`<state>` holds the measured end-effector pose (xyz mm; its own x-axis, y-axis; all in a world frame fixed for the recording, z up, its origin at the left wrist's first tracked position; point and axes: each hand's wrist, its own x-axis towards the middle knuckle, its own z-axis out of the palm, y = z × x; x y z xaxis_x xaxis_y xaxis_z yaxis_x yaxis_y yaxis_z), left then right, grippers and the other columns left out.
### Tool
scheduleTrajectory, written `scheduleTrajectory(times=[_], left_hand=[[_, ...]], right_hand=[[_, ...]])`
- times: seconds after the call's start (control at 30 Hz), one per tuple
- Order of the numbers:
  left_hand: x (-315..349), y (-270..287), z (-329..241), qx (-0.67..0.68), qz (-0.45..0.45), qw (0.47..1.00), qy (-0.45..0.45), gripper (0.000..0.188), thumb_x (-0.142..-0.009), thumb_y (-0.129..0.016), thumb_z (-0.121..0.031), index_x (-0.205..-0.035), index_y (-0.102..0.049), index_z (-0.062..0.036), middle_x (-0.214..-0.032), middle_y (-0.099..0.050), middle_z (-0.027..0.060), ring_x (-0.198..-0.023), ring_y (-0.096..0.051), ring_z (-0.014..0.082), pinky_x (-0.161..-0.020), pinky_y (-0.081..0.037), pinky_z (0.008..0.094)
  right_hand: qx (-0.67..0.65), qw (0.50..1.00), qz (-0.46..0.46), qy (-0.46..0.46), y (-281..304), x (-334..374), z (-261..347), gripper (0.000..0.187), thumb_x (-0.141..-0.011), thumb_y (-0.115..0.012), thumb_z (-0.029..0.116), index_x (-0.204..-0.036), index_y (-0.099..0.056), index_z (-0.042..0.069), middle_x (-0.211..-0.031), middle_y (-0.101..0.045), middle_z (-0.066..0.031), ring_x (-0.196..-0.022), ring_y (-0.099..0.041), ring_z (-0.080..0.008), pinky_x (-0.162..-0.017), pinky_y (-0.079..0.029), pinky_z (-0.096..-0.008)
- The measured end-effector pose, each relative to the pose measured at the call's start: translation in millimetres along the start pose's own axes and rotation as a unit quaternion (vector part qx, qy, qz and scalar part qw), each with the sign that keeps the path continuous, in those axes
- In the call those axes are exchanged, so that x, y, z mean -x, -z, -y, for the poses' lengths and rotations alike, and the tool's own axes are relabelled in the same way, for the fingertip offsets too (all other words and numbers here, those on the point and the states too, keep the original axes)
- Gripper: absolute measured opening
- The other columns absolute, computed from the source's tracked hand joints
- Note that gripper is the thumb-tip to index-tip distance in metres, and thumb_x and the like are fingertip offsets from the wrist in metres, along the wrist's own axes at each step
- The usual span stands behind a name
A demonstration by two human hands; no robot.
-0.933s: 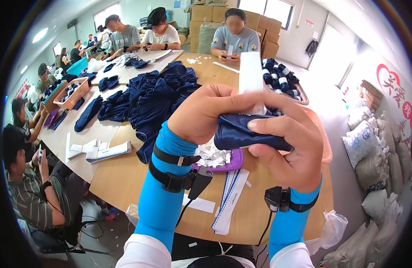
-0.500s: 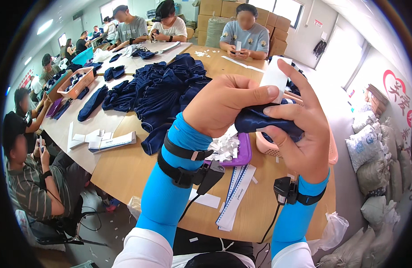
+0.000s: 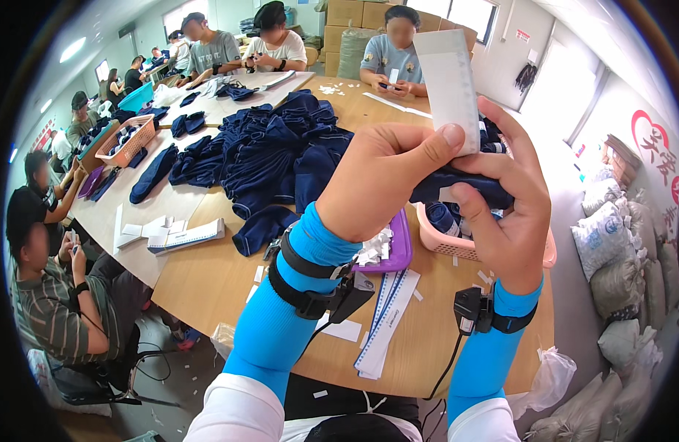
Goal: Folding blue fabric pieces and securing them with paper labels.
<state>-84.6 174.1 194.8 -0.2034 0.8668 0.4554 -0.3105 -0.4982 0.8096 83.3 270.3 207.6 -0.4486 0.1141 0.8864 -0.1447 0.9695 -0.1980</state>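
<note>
Both my hands are raised over the near side of the table. A white paper strip (image 3: 446, 81) stands upright, its lower end pinched between the thumb and fingers of my left hand (image 3: 380, 177). My right hand (image 3: 512, 232) has its thumb and fingers closed round a folded navy cloth piece (image 3: 457, 184), right below the strip. A small white patch shows on the cloth beside my right thumb. My right index finger points up, apart from the strip. Part of the cloth is hidden by my fingers.
Behind my hands are a purple tray (image 3: 406, 247) of small white pieces and a pink basket (image 3: 439, 241) with navy rolls. Printed paper strips (image 3: 389, 324) lie nearer. A large navy garment heap (image 3: 273, 155) covers the table's middle. Co-workers sit around; sacks (image 3: 612, 236) line the right wall.
The white strip now reaches much higher, with more of its length showing. My left hand has shifted right, and my right index finger has come off the strip's top.
</note>
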Motion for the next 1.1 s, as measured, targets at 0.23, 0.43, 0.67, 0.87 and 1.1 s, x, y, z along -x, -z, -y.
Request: scheduleTrajectory(times=[0.23, 0.43, 0.67, 0.87, 1.1], left_hand=[[1.0, 3.0, -1.7, -0.200, 0.100, 0.960, -0.170, 0.046, -0.089, -0.086, -0.004, -0.130, -0.069, 0.0067, -0.116, -0.075, 0.0093, -0.105, -0.071, 0.0120, -0.092, -0.059, 0.0276], [1.7, 0.9, -2.5, -0.166, 0.092, 0.966, -0.176, 0.046, -0.086, -0.085, 0.005, -0.130, -0.070, 0.0059, -0.126, -0.072, 0.0115, -0.113, -0.069, 0.0143, -0.100, -0.059, 0.0308], [2.6, 7.7, -6.7, -0.220, 0.101, 0.944, -0.224, 0.036, -0.088, -0.083, -0.001, -0.123, -0.074, 0.0018, -0.122, -0.072, 0.0103, -0.109, -0.068, 0.0147, -0.097, -0.054, 0.0298], [8.3, -0.2, -6.9, -0.115, 0.115, 0.970, -0.182, 0.019, -0.093, -0.077, -0.001, -0.111, -0.073, 0.0012, -0.114, -0.071, 0.0058, -0.107, -0.067, 0.0112, -0.096, -0.054, 0.0285], [3.3, 0.4, -11.0, -0.227, 0.111, 0.932, -0.261, 0.016, -0.093, -0.076, -0.002, -0.109, -0.073, -0.0004, -0.107, -0.070, 0.0066, -0.101, -0.069, 0.0132, -0.092, -0.055, 0.0297]], right_hand=[[-0.045, 0.995, -0.020, -0.089, 2.5, 2.8, 1.7, 0.032, -0.078, -0.083, 0.006, -0.109, -0.077, 0.001, -0.138, -0.066, -0.0229, -0.125, -0.066, -0.0343, -0.098, -0.053, -0.0411], [-0.134, 0.987, -0.026, -0.081, 6.2, 4.7, 9.2, 0.027, -0.096, -0.077, 0.015, -0.119, -0.073, 0.002, -0.127, -0.064, -0.0189, -0.118, -0.063, -0.0288, -0.095, -0.051, -0.0357], [-0.210, 0.971, 0.008, -0.117, 13.4, 6.5, 20.3, 0.050, -0.092, -0.079, 0.009, -0.134, -0.053, 0.002, -0.123, -0.059, -0.0106, -0.105, -0.064, -0.0176, -0.090, -0.053, -0.0293], [-0.184, 0.979, 0.008, -0.088, 1.4, 8.9, 9.8, 0.055, -0.088, -0.081, 0.009, -0.136, -0.054, 0.002, -0.118, -0.064, -0.0087, -0.095, -0.066, -0.0160, -0.085, -0.054, -0.0295], [-0.221, 0.970, -0.013, -0.099, 0.4, 5.9, 13.6, 0.043, -0.090, -0.081, 0.010, -0.126, -0.062, -0.002, -0.114, -0.070, -0.0099, -0.095, -0.066, -0.0118, -0.082, -0.054, -0.0270]])
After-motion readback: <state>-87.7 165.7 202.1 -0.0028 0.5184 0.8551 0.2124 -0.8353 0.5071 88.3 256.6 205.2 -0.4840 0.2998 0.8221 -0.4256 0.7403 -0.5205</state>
